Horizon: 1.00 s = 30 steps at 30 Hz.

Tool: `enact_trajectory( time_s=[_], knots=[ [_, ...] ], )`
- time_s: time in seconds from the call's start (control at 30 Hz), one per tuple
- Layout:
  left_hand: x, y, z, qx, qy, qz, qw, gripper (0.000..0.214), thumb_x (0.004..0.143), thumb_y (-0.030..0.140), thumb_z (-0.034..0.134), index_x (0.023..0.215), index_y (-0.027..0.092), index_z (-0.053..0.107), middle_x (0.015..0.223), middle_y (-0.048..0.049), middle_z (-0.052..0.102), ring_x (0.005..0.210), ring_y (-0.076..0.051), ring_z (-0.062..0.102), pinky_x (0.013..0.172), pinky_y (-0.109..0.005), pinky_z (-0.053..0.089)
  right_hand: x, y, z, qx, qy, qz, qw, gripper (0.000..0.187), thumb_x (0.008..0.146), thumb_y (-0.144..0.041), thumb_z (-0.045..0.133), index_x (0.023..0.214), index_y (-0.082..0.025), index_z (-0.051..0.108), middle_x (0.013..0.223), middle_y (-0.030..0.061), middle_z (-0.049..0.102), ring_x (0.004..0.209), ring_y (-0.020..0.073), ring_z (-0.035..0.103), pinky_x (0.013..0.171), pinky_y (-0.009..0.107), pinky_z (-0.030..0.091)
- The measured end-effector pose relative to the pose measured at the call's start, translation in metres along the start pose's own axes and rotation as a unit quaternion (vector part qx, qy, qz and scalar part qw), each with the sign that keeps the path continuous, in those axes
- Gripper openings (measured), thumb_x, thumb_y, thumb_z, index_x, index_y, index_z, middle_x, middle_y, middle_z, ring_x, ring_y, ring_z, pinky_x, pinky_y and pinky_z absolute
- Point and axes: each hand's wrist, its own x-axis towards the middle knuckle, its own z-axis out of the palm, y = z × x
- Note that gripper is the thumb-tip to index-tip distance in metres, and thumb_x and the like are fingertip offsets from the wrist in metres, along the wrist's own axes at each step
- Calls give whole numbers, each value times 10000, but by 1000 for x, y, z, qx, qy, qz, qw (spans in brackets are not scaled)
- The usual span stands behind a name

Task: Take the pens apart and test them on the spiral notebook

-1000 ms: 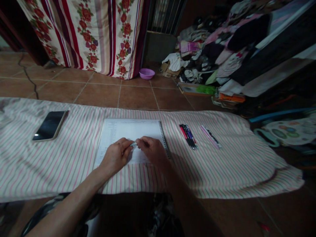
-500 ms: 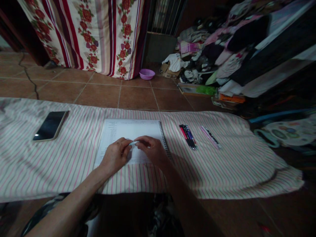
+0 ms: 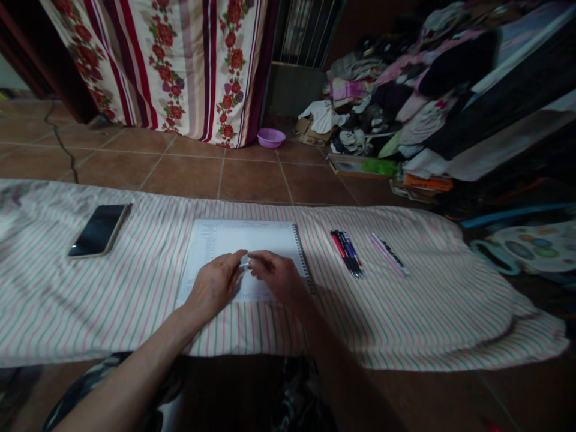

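My left hand (image 3: 219,277) and my right hand (image 3: 275,273) meet above an open spiral notebook (image 3: 252,233). A small, thin, whitish-blue stick (image 3: 245,264) shows between their fingertips; most of it is hidden, so its kind is unclear. Both hands are closed in a pinch around it, the left thumb and forefinger at its left end and the right fingertips at its right end. The notebook page is mostly white, with printed lines along its left and top edges, and its wire binding is on the right.
Several pens (image 3: 347,253) lie right of the notebook, with a pink pen (image 3: 386,254) and a black-and-white one beyond. A phone (image 3: 99,231) rests at left on the striped cloth (image 3: 427,300). Behind are a purple basin (image 3: 270,138), a floral curtain (image 3: 193,72) and piled clothes (image 3: 396,90).
My fingers have shifted slightly around the small stick, which now sits at a different tilt. The whole view has moved a little; the notebook, pens and phone stay put.
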Motion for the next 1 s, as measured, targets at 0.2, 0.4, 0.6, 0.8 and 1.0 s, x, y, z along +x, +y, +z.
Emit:
enact_trajectory(
  time_s=[0.2,0.4,0.6,0.8,1.0],
  knots=[
    [-1,-4,5,-6,22,-3,1000,381,847,224,467,1227,190,452,887,-62,670,788,-173,623,708,-293,498,0,2,5,38,-2,8,999,218,772,-275,568,942,-179,666,616,-2,664,543,109,610,560,226,492],
    [-2,-7,1,19,-1,23,1000,455,869,220,426,1315,156,364,850,-76,658,764,-180,604,703,-310,496,2,2,5,-4,-19,-3,1000,228,762,-198,562,952,-170,686,611,6,673,542,113,608,567,227,481],
    [-4,-10,-2,40,11,58,997,477,876,191,409,1346,185,325,835,-53,654,744,-162,577,676,-295,492,3,2,5,-17,-44,-16,999,246,772,-216,558,976,-180,692,618,7,679,550,120,605,564,229,469],
    [-3,-9,-6,51,43,89,994,414,890,231,420,1299,173,396,954,-88,653,921,-203,550,785,-354,494,4,1,9,18,-27,8,999,223,766,-287,587,914,-171,707,590,13,677,546,132,622,543,233,475],
    [-7,9,-18,-2,155,60,986,239,849,267,497,1048,165,583,998,-98,626,996,-226,518,880,-398,440,8,-2,7,118,12,54,992,251,722,-346,618,857,-151,700,607,25,686,571,148,649,568,257,518]
  ],
)
